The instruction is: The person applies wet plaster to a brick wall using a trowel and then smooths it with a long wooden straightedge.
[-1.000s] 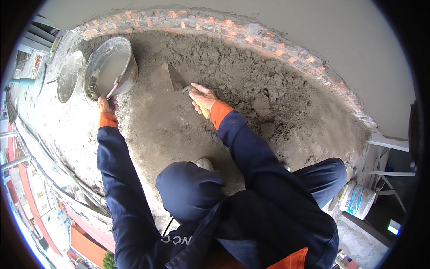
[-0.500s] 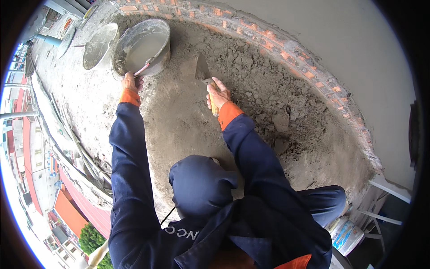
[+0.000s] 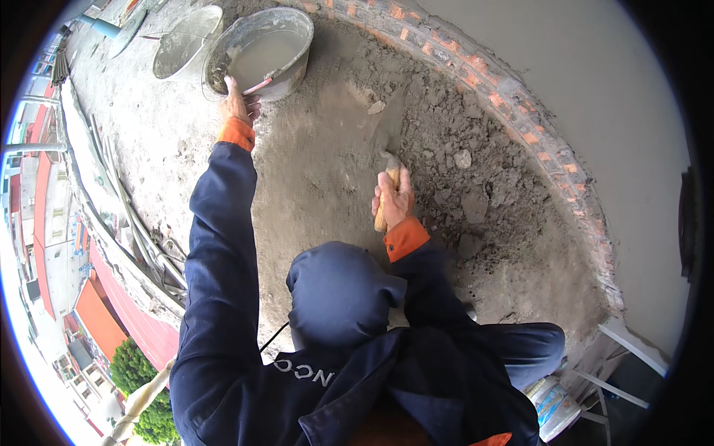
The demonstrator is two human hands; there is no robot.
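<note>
One trowel (image 3: 392, 169), its handle wrapped in the fingers of the right hand (image 3: 399, 199), has turned rightward at the left edge of the loose mortar (image 3: 455, 141), apparently working that margin now, while the left hand (image 3: 237, 105) still pinches the rim of the bucket (image 3: 294, 79).

A grey bucket (image 3: 187, 46) sits left of the left grip (image 3: 238, 102), with long poles (image 3: 123, 199) farther left and back, then a green tree (image 3: 135, 375). Curved brickwork (image 3: 531, 137) runs right of the right grip (image 3: 394, 195); a white pail (image 3: 554, 410) stands well behind it.
</note>
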